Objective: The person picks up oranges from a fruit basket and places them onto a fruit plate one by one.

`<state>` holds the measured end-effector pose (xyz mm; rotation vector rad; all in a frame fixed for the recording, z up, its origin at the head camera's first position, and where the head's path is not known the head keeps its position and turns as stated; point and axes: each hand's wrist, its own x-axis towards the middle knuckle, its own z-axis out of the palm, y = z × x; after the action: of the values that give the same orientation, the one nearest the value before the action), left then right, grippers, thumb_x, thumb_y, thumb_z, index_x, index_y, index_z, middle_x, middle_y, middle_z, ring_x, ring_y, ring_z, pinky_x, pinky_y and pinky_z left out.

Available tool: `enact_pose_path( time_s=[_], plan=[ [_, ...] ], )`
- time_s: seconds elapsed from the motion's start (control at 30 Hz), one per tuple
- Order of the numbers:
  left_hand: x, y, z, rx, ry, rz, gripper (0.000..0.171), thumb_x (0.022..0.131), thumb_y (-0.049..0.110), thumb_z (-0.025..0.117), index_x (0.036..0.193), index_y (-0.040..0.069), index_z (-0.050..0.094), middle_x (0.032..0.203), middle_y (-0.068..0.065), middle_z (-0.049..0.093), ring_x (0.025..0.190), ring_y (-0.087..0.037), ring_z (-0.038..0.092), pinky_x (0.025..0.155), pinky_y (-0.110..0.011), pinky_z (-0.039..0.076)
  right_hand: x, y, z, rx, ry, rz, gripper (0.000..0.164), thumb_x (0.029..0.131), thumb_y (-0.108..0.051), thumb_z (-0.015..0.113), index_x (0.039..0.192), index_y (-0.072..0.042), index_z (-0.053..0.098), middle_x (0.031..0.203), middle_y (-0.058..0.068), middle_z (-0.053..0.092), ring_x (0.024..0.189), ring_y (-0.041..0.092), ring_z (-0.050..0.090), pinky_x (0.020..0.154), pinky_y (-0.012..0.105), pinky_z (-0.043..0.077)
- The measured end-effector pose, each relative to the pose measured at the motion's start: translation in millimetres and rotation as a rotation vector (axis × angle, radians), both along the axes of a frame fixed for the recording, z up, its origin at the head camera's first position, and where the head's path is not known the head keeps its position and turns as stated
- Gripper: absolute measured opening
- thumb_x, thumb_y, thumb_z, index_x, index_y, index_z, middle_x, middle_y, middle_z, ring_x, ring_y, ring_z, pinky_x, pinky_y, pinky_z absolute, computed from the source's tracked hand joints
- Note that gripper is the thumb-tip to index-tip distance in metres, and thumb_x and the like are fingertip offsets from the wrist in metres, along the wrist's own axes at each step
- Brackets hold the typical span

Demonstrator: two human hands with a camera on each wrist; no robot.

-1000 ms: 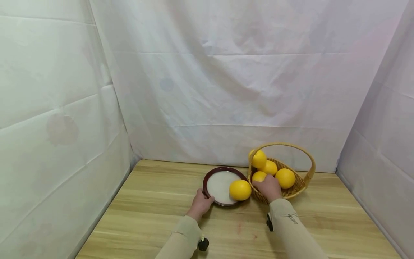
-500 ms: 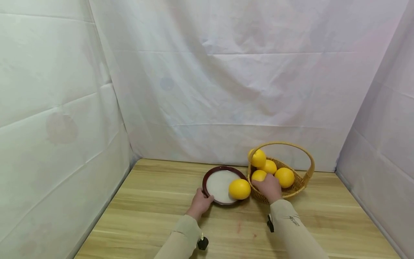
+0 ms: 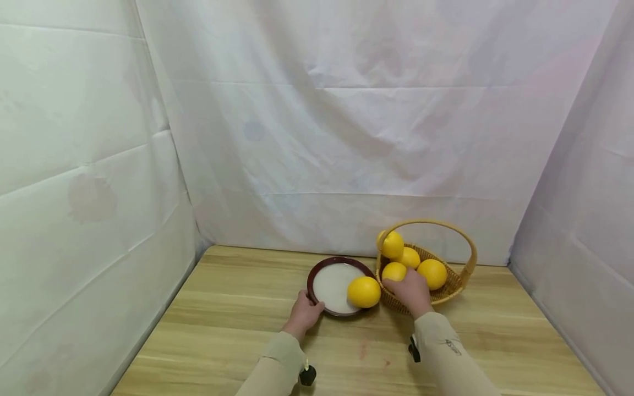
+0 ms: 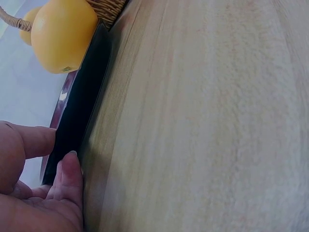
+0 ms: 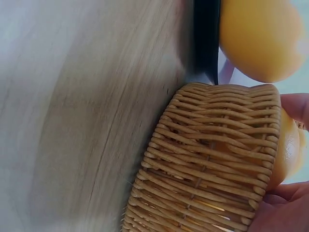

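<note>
My left hand [image 3: 304,313] pinches the near left rim of a round plate [image 3: 332,286], white inside with a dark red edge. In the left wrist view, the thumb lies on the upper side of the plate's rim [image 4: 72,108] and fingers reach beneath it. One orange [image 3: 364,292] sits on the plate's right side. Beside the plate stands a wicker basket [image 3: 394,303] with a tall handle. Inside it, my right hand [image 3: 413,290] grips an orange [image 3: 393,271]; the right wrist view shows thumb and fingers on either side of that orange [image 5: 285,150], partly behind the basket's wall.
More oranges lie in the basket: one at the right [image 3: 432,274], one in the middle [image 3: 409,257] and one at the back left [image 3: 391,244], next to the handle [image 3: 436,221]. White cloth [image 3: 277,137] hangs behind and beside the wooden table [image 3: 223,308].
The head view shifts slightly, moving everything a little to the left in it. Both hands keep their hold, and the plate, basket and oranges stay in place relative to each other.
</note>
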<state>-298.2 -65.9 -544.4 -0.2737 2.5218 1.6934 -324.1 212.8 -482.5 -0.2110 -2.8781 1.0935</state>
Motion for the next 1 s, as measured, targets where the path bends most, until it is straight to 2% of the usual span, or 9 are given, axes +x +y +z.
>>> enact_pose_path(
  time_s=[0.17,0.4,0.5,0.73,1.0],
  plan=[
    [-0.2,-1.2,0.6,-0.013,0.016,-0.002,0.056,0.096,0.015,0.066,0.14,-0.007,0.04,0.124,-0.023,0.059,0.108,-0.03,0.056,0.094,-0.047,0.048,4.1,-1.7,1.5,-0.022,0.031,-0.002,0.063,0.086,-0.04,0.071,0.125,0.005,0.053,0.113,0.025,0.063,0.093,0.033,0.059,0.076,0.043,0.049],
    [4.1,-0.6,0.7,-0.013,0.021,-0.008,0.056,0.095,0.014,0.066,0.139,-0.009,0.04,0.117,-0.022,0.06,0.102,-0.028,0.055,0.089,-0.043,0.048,11.6,0.5,-1.0,-0.02,0.065,-0.006,0.07,0.087,-0.042,0.072,0.13,0.008,0.051,0.116,0.027,0.063,0.095,0.034,0.061,0.077,0.046,0.051],
    [3.4,-0.4,0.8,-0.015,0.034,-0.007,0.055,0.095,0.014,0.066,0.137,-0.009,0.041,0.113,-0.021,0.06,0.099,-0.028,0.055,0.087,-0.041,0.048,13.1,2.3,-2.2,-0.032,0.078,-0.013,0.071,0.088,-0.044,0.071,0.133,0.006,0.05,0.12,0.027,0.063,0.099,0.035,0.062,0.08,0.049,0.051],
    [0.4,-1.8,-0.3,-0.018,0.036,-0.004,0.053,0.095,0.014,0.066,0.137,-0.009,0.041,0.114,-0.02,0.06,0.1,-0.028,0.055,0.089,-0.045,0.048,17.3,3.2,-3.2,-0.082,0.101,-0.027,0.072,0.088,-0.049,0.071,0.136,0.001,0.051,0.125,0.024,0.063,0.106,0.037,0.063,0.084,0.05,0.053],
    [1.3,-1.2,-1.4,-0.014,0.025,-0.009,0.054,0.095,0.014,0.066,0.138,-0.008,0.041,0.113,-0.019,0.06,0.099,-0.027,0.054,0.087,-0.042,0.047,25.0,3.2,-0.3,-0.125,0.095,-0.046,0.087,0.089,-0.052,0.07,0.15,0.0,0.038,0.135,0.026,0.058,0.115,0.038,0.06,0.09,0.053,0.053]
  ],
)
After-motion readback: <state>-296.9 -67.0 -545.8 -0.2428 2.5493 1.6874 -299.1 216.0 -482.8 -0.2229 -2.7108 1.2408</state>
